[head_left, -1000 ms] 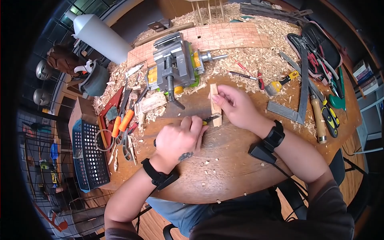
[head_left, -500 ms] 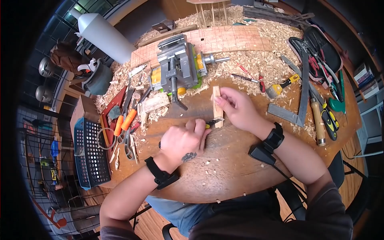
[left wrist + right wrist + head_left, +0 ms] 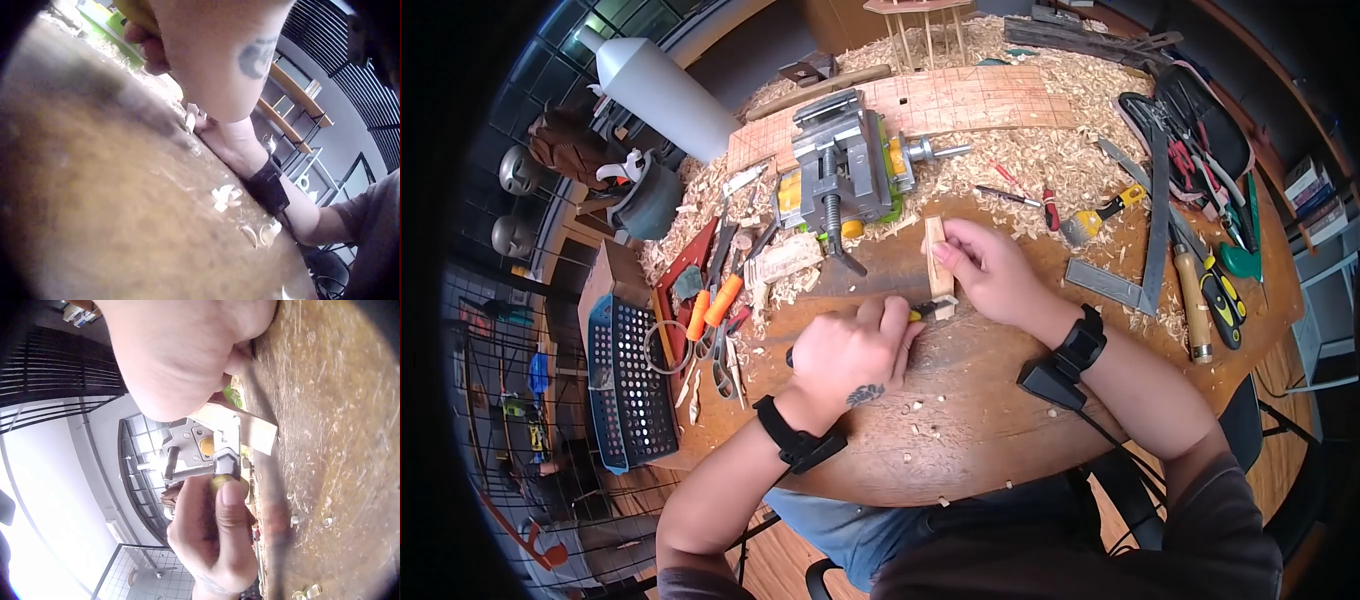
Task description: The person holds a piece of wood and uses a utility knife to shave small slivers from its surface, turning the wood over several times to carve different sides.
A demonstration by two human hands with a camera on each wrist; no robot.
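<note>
The left hand (image 3: 848, 350) grips a utility knife (image 3: 931, 307), blade against the near end of a pale, narrow wood strip (image 3: 940, 279) pinched by the right hand (image 3: 990, 268), well in from the tabletop's (image 3: 1000, 400) near edge, wood chips (image 3: 918, 406) between. The right-wrist view reveals the left thumb (image 3: 231, 512) on the knife, hidden from overhead.

Bright inside dark, curved fisheye edges, the head view shows sheen on the tabletop (image 3: 985, 450), while the right wrist view burns white at lower left
</note>
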